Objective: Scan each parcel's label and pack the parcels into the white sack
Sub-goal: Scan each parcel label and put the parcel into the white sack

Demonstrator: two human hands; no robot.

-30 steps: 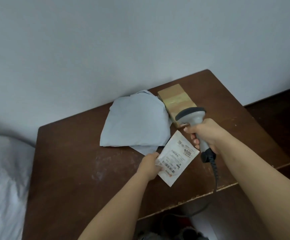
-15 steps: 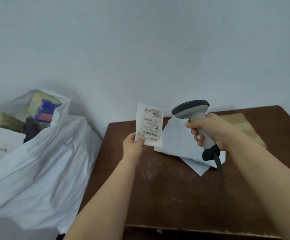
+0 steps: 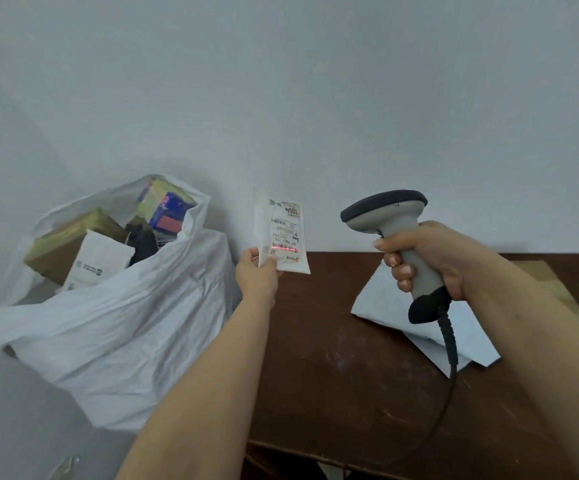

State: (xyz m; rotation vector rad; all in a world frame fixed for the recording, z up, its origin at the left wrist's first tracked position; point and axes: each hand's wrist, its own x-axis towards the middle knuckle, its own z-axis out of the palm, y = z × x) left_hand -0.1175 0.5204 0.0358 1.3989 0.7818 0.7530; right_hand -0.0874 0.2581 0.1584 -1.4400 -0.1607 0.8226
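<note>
White sack: open, beside table, boxes inside. Scanner: gripped in right hand, red line on label. Small parcel: held upright, bottom corner pinched by left hand; likely light, floppy, slick; best held by an edge.

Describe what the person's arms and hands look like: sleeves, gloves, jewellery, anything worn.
Both forearms are bare right to the frame edge, with no sleeves in view. The left hand and right hand wear no gloves; no rings, watch or wristbands show. The fingernails look short and unpainted.
</note>
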